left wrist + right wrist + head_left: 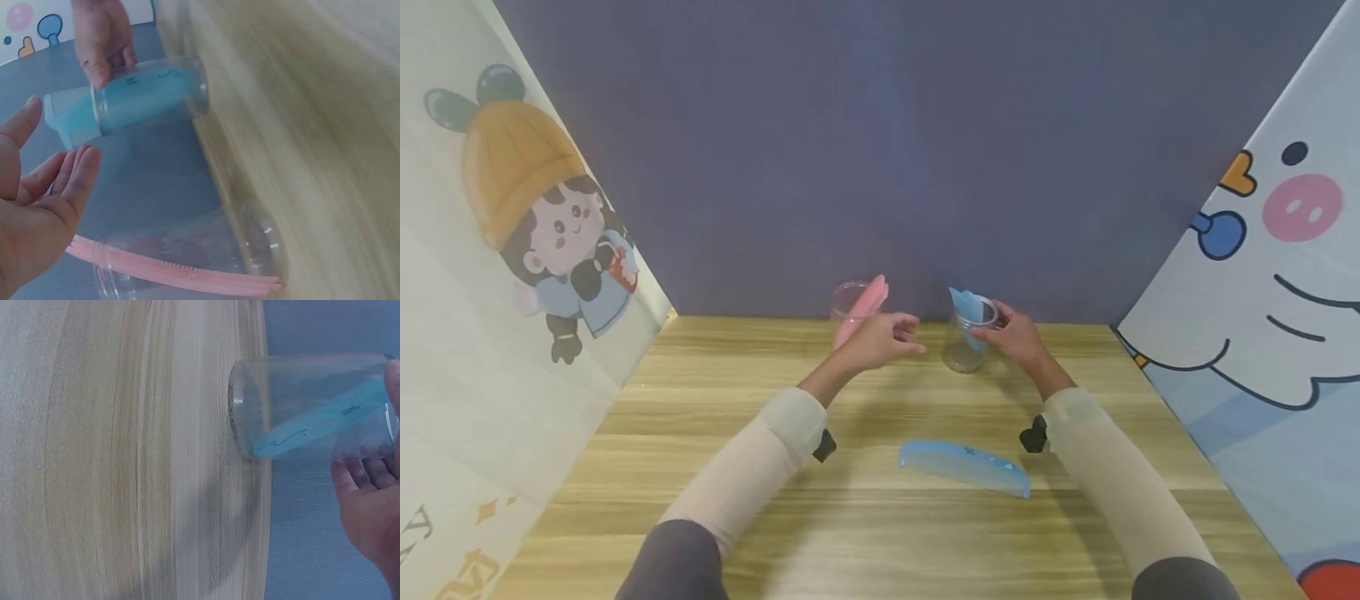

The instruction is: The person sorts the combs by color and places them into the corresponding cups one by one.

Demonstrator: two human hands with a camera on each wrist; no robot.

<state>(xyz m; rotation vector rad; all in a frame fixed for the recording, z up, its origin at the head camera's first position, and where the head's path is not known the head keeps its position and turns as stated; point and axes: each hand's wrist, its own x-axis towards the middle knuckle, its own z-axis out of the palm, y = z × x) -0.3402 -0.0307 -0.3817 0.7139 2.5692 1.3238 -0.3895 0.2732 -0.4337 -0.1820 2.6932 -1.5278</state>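
Note:
My right hand [1015, 335] grips a clear plastic cup [958, 348] near its rim, thumb on one side and fingers on the other. Blue combs [967, 308] lean inside that cup, their ends poking above the rim; teeth show in the right wrist view. My left hand [883, 340] holds nothing, its thumb and fingers apart, between the two cups. In the left wrist view its fingertips are close to the protruding blue ends. Partly behind the left hand stands a second clear cup [848, 293] with pink combs [868, 298] leaning in it.
Another blue comb [966, 467] lies flat on the wood-grain table [700, 417], between the forearms. A dark grey panel [880, 150] rises along the table's back edge, close behind both cups. Printed walls with cartoon figures flank the table left and right.

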